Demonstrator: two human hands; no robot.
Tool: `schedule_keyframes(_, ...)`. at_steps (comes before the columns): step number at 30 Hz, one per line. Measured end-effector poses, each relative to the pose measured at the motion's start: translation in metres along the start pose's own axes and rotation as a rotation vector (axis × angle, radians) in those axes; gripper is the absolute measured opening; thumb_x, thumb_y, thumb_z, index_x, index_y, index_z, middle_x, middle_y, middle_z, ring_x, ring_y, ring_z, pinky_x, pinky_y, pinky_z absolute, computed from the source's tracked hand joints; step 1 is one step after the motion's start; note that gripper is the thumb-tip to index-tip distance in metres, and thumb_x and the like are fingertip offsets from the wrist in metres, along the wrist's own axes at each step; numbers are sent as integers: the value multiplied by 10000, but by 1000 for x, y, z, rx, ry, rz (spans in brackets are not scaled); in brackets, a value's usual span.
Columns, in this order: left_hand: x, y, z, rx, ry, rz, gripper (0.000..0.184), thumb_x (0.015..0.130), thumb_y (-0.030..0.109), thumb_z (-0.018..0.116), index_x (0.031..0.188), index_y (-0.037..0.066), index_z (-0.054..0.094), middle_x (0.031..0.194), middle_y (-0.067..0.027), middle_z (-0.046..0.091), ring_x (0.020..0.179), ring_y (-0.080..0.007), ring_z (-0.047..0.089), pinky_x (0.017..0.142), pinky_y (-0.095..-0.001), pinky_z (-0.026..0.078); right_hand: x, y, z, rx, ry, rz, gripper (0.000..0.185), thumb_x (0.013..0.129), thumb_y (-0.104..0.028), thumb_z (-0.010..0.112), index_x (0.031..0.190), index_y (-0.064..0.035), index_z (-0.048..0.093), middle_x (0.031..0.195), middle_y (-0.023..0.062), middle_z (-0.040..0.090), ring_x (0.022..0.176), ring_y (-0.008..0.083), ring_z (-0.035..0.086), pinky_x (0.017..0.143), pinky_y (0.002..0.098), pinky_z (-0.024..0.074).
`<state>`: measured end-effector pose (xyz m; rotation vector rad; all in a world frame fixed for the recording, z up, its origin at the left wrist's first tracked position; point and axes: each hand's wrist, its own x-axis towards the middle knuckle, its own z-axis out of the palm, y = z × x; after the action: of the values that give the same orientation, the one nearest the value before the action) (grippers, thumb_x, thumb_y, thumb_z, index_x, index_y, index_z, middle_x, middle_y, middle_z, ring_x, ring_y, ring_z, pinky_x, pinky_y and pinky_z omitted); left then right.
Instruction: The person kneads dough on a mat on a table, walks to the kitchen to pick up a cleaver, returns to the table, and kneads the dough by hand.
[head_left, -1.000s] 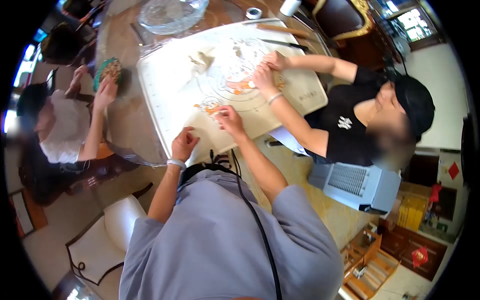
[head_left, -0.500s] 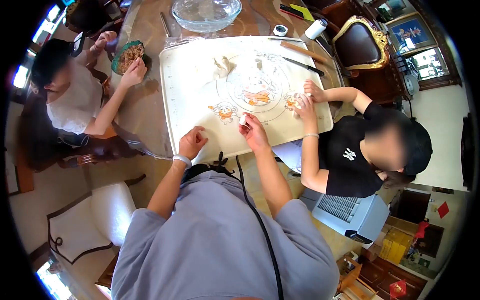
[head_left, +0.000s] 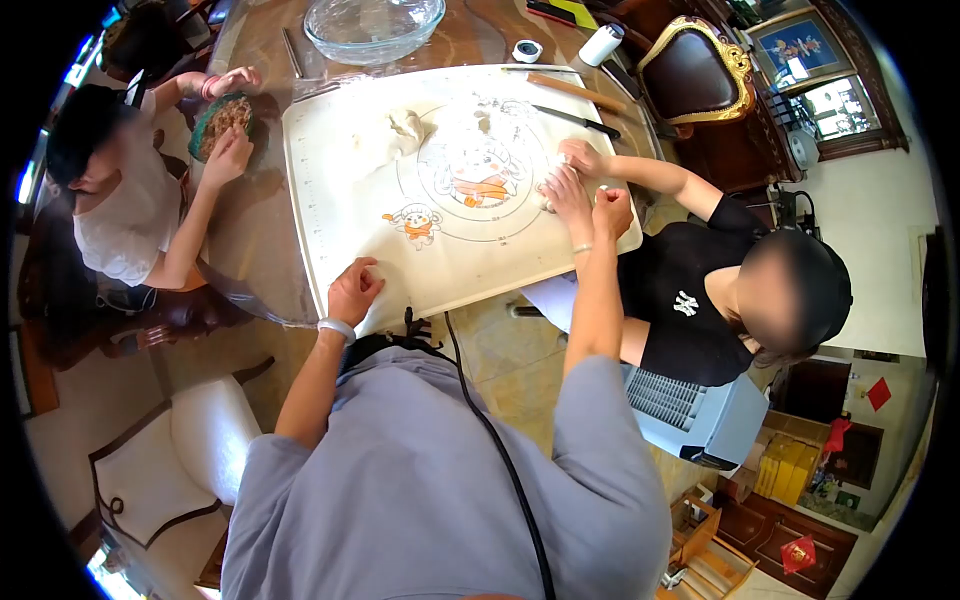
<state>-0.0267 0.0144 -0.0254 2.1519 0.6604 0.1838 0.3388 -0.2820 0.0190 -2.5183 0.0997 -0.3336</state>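
Little room beside the right grip (head_left: 612,213)

It pinches a small white piece (head_left: 602,190) at its fingertips, close beside a co-worker's hands (head_left: 568,195); the left grip (head_left: 355,290) is loosely curled at the near side of the mat (head_left: 345,240), whether holding anything I cannot tell; pale dough (head_left: 403,132) lies beyond and left of the right grip; crowded hands could bump, knocking the piece loose; reaching farther risks the knife (head_left: 592,124).
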Motion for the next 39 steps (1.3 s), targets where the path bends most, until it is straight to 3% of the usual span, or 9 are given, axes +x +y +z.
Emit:
schedule_keyframes(4, 2, -3, 3, 15, 4, 9, 335, 763, 117, 726, 1072, 101, 597, 686, -41, 586, 594, -172, 583, 584, -318, 492, 77, 112, 71, 130, -231, 164, 314, 818, -328, 596, 985, -82, 697, 982, 128, 691, 923, 336, 639, 846, 415, 483)
schedule_keyframes(10, 1, 0, 3, 24, 28, -2, 318, 765, 124, 727, 1053, 104, 596, 668, -36, 582, 575, -169, 573, 569, -315, 484, -14, 4, -7, 359, 87, -68, 237, 892, -221, 542, 956, -23, 655, 916, 145, 683, 871, 283, 653, 785, 377, 503)
schedule_keyframes(11, 2, 0, 3, 27, 21, -11, 315, 765, 129, 728, 1051, 104, 596, 664, -36, 582, 576, -171, 574, 567, -316, 482, -35, -4, 3, 769, -192, 122, 221, 902, -214, 551, 953, -22, 648, 889, 135, 677, 841, 250, 651, 756, 358, 507)
schedule_keyframes(13, 3, 1, 3, 37, 4, -30, 311, 767, 139, 730, 1045, 104, 595, 654, -36, 581, 577, -173, 576, 565, -317, 480, -80, -26, 17, 861, -427, -28, 217, 913, -226, 570, 947, -23, 640, 855, 114, 670, 793, 198, 646, 713, 331, 515)
schedule_keyframes(14, 4, 1, 2, 38, -8, -20, 308, 770, 133, 731, 1043, 97, 594, 651, -34, 577, 573, -163, 567, 559, -309, 475, -106, -41, 22, 539, -365, -362, 229, 914, -245, 581, 945, -25, 639, 847, 103, 669, 775, 179, 643, 700, 323, 518)
schedule_keyframes(17, 6, 3, -3, 50, -25, -21, 306, 777, 133, 733, 1039, 89, 583, 647, -31, 579, 571, -152, 563, 559, -299, 472, -174, -87, 50, 554, -683, -375, 201, 885, -233, 610, 929, -43, 660, 839, 127, 682, 750, 239, 675, 671, 323, 526)
schedule_keyframes(21, 6, 0, -3, 17, -44, -37, 324, 777, 149, 734, 1048, 95, 564, 662, -34, 598, 596, -163, 592, 579, -309, 483, -202, -125, 89, 612, -731, -551, 152, 874, -179, 606, 920, -38, 634, 823, 121, 666, 706, 243, 657, 642, 345, 517)
schedule_keyframes(31, 0, 9, -7, 17, -46, -80, 278, 788, 177, 700, 1029, 104, 581, 657, -28, 614, 608, -194, 607, 599, -330, 484, -140, -214, 153, 319, -324, -936, 332, 804, -140, 636, 1110, -60, 536, 1083, 159, 542, 1042, 324, 515, 899, 439, 418)
schedule_keyframes(39, 5, 11, -8, 33, -56, -116, 284, 776, 185, 710, 1019, 109, 583, 649, -24, 614, 608, -204, 617, 590, -339, 487, -99, -275, 199, 10, -650, -680, 566, 895, -464, 525, 1318, -91, 476, 1238, 212, 524, 1185, 378, 478, 950, 510, 411)
